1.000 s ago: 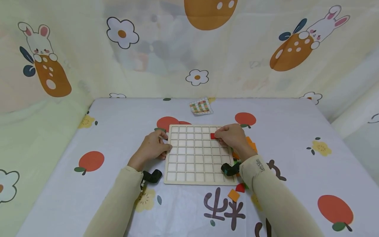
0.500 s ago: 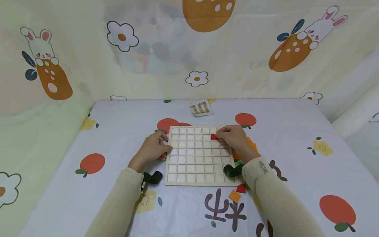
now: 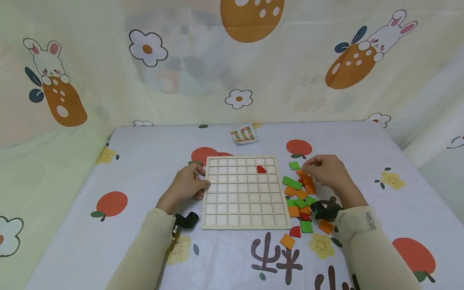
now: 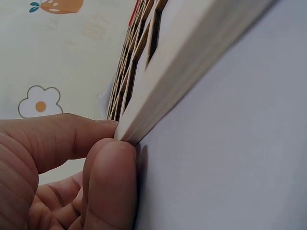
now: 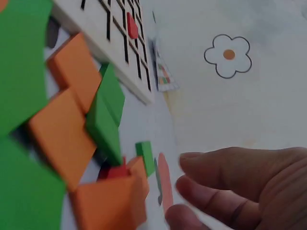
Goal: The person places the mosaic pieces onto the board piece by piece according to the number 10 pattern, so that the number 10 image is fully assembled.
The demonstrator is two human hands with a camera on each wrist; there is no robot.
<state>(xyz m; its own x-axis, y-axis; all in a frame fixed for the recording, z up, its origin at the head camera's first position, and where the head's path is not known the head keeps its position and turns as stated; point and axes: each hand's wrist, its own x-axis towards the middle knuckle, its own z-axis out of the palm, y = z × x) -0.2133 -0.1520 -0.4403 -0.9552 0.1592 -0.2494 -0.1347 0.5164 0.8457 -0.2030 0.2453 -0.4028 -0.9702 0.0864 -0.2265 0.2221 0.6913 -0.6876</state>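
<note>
Find at the back the cream backdrop (image 3: 188,100), printed with rabbits and white flowers. Below, see the white tablecloth (image 3: 152,161), patterned with red fruit, yellow blossoms and brown lettering. From the near side, follow in the beige left sleeve (image 3: 141,249) and the matching right sleeve (image 3: 377,245) (with tiny print at its cuff). Between them, find the pale wooden board (image 3: 238,197), flat on the cloth and divided into seven rows by seven columns. Just past its right edge, see the heap of tiles (image 3: 296,185) in orange, green and red, some overlapping. At the board's left rim, see the left hand (image 3: 185,183), holding on with thumb and forefinger drawn close together, the others curled in. Above the far right part of the heap, see the right hand (image 3: 331,173), fingers loosely bent, slightly apart at the tips, gripping nothing. On the wrists, note a black left device (image 3: 187,220) and a black right device (image 3: 326,211). Past the board's far edge, spot the checked card (image 3: 244,133) in orange, green and red. In the board's second row from the far side, second column from the right, find the single red piece (image 3: 261,170), shaped like a quarter circle.
</note>
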